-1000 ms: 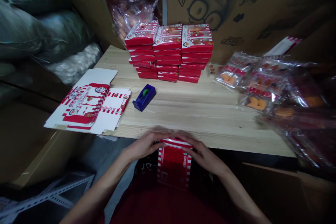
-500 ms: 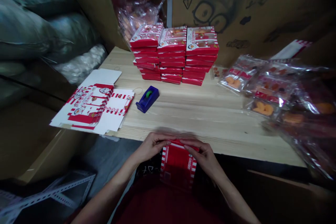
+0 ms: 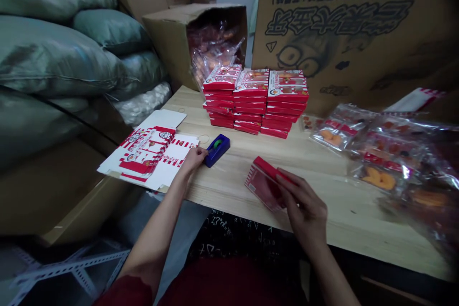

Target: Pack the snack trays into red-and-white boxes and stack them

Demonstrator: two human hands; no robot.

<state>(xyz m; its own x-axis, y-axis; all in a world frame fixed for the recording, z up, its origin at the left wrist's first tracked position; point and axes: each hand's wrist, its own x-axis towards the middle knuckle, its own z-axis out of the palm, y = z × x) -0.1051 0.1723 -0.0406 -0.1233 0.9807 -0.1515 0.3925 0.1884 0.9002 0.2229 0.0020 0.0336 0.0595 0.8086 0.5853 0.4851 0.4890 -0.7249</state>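
Note:
My right hand [image 3: 304, 203] holds a small red-and-white printed box [image 3: 265, 182] tilted above the front part of the table, thumb and fingers gripping its right end. At the near left end of the blue tape dispenser [image 3: 217, 151], my left hand [image 3: 194, 158] has its fingers pinched together. Whether a strip of tape is between them is too small to see. A green roll [image 3: 217, 144] sits in the dispenser. Just left of that hand lie flat red-and-white box blanks [image 3: 147, 153], overlapping each other.
Filled red boxes [image 3: 253, 105] stand in three stacks at the back. Clear packets of orange pieces [image 3: 380, 177] cover the right of the wooden table [image 3: 229, 191]. Behind are an open carton [image 3: 168, 33] of packets and a large printed carton [image 3: 344, 24]. Big sacks [image 3: 53, 52] pile up left.
My hands have parted. The left let go of the box and reached forward-left to the tape dispenser; the right carried the box up over the table. The camera view has shifted too.

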